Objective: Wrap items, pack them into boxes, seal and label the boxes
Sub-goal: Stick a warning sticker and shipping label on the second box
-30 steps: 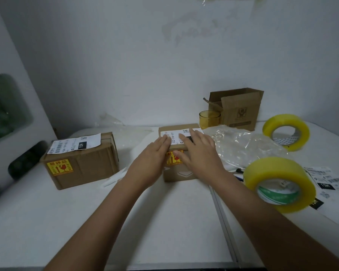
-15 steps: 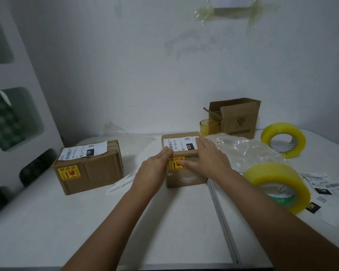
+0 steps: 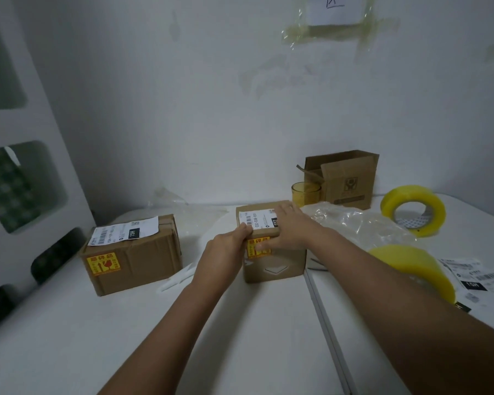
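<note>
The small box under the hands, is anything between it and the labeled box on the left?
Nothing visible blocks it. Bare table lies between the small box and the labeled box; only a white strip lies nearer the front.
</note>
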`<state>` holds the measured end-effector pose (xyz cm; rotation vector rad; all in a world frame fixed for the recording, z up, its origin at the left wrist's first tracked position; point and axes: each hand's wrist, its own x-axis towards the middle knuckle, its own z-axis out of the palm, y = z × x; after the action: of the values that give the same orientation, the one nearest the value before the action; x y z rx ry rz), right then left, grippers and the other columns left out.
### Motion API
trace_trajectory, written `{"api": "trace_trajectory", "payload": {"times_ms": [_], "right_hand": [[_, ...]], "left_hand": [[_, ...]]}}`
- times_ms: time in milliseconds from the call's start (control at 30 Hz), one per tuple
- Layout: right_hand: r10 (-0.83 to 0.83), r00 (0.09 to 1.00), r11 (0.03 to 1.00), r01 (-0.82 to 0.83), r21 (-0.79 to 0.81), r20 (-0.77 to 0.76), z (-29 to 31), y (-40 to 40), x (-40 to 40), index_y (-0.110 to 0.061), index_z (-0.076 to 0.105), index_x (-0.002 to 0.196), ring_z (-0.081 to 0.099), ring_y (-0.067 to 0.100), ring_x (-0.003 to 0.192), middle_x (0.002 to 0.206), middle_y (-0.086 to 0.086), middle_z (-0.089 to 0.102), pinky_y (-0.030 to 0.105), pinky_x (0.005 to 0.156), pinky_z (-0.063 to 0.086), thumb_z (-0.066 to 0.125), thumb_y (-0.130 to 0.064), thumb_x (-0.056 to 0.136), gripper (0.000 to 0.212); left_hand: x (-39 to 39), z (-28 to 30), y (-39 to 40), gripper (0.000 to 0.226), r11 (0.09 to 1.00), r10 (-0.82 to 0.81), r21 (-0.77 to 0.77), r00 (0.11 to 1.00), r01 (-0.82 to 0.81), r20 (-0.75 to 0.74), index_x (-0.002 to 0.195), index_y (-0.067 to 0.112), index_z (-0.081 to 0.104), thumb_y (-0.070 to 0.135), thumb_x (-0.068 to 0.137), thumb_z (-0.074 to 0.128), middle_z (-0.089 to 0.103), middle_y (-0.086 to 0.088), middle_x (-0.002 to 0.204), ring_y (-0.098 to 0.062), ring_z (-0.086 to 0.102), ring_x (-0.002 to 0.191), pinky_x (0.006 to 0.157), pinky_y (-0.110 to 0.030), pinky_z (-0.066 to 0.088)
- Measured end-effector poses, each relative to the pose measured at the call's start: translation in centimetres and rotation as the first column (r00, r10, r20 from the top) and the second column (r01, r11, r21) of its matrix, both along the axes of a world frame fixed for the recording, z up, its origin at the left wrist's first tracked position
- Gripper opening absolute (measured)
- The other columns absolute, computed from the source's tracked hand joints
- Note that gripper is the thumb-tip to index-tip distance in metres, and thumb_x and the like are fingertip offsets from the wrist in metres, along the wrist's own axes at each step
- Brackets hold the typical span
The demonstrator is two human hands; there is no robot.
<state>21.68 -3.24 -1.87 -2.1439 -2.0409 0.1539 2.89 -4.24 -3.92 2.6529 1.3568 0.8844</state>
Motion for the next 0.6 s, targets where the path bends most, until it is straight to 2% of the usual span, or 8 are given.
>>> {"api": "trace_trajectory", "payload": {"times_ms": [100,167,267,367,433,500,567,600], "right_hand": [[-0.01,0.999,1.0,0.01,0.012,-0.049,-0.3,-0.4,0.4,-0.013,0.009,0.155,0.01,0.033,0.147,0.161,0.009,0.007,0.049,0.115,0.027,0.067,-0.07,0.072,0.116],[0.013,0.998,1.0,-0.012,0.009,-0.064,-0.7,-0.5,1.1,-0.018,0.008,0.156,0.017,0.033,0.145,0.161,0.007,0.005,0.048,0.115,0.031,0.069,-0.066,0.074,0.112],[-0.006,0.998,1.0,0.007,0.012,-0.07,-1.1,0.1,1.3,-0.016,0.004,0.156,0.016,0.035,0.145,0.162,0.008,0.002,0.047,0.115,0.029,0.066,-0.061,0.08,0.108],[-0.062,0.995,0.995,0.068,0.074,-0.083,-1.3,1.8,0.2,-0.012,0.005,0.156,0.012,0.04,0.144,0.161,0.01,0.004,0.046,0.114,0.026,0.064,-0.055,0.085,0.102],[-0.059,0.989,0.992,0.073,0.102,-0.135,-1.6,3.6,-0.1,-0.013,0.008,0.155,0.01,0.042,0.144,0.161,0.01,0.004,0.047,0.114,0.024,0.062,-0.047,0.09,0.092],[-0.03,0.975,0.99,0.06,0.131,-0.219,-2.0,5.6,0.0,-0.015,0.012,0.155,0.007,0.04,0.145,0.161,0.01,0.002,0.048,0.115,0.023,0.061,-0.037,0.093,0.082],[0.005,0.962,0.985,0.043,0.17,-0.272,-2.7,7.7,0.1,-0.016,0.015,0.154,0.009,0.035,0.147,0.161,0.009,0.003,0.046,0.117,0.025,0.061,-0.031,0.094,0.077],[0.018,0.959,0.982,0.036,0.184,-0.283,-2.9,8.6,0.0,-0.016,0.017,0.154,0.011,0.032,0.147,0.161,0.008,0.003,0.044,0.117,0.025,0.061,-0.03,0.094,0.076]], "left_hand": [[-0.1,0.0,0.1,0.037,1.0,0.008,-0.018,1.0,-0.009,-0.012,0.137,0.024,0.054,0.02,0.101,0.048,0.066,-0.008,0.126,-0.029,0.063,0.108,0.083,-0.031,0.046],[-0.2,0.3,0.9,0.036,0.998,0.006,-0.061,0.999,-0.004,0.033,0.136,0.025,0.057,0.02,0.1,0.052,0.066,-0.006,0.127,-0.025,0.063,0.109,0.085,-0.027,0.045],[-0.2,1.2,3.7,0.038,0.97,0.059,-0.244,0.972,-0.001,0.23,0.133,0.023,0.061,0.013,0.097,0.055,0.063,-0.002,0.132,-0.018,0.061,0.114,0.09,-0.02,0.042],[0.1,0.8,7.1,0.048,0.906,0.194,-0.412,0.962,-0.1,0.193,0.146,0.02,0.043,0.01,0.099,0.047,0.049,-0.006,0.147,-0.024,0.05,0.131,0.103,-0.031,0.042],[0.3,0.0,8.9,0.044,0.869,0.273,-0.471,0.94,-0.151,0.203,0.147,0.017,0.041,0.016,0.103,0.042,0.043,-0.008,0.151,-0.026,0.042,0.136,0.11,-0.037,0.037],[0.6,-0.2,10.2,0.041,0.86,0.34,-0.483,0.889,-0.163,0.305,0.145,0.015,0.043,0.024,0.106,0.036,0.044,-0.01,0.15,-0.026,0.041,0.136,0.107,-0.035,0.035],[0.9,-0.1,11.3,0.044,0.91,0.314,-0.387,0.854,-0.147,0.414,0.147,0.016,0.041,0.031,0.106,0.036,0.033,-0.007,0.157,-0.023,0.033,0.142,0.111,-0.034,0.03],[1.2,0.0,11.6,0.046,0.942,0.257,-0.309,0.877,-0.132,0.405,0.149,0.017,0.038,0.033,0.105,0.038,0.023,-0.005,0.161,-0.022,0.026,0.145,0.114,-0.035,0.026]]}}
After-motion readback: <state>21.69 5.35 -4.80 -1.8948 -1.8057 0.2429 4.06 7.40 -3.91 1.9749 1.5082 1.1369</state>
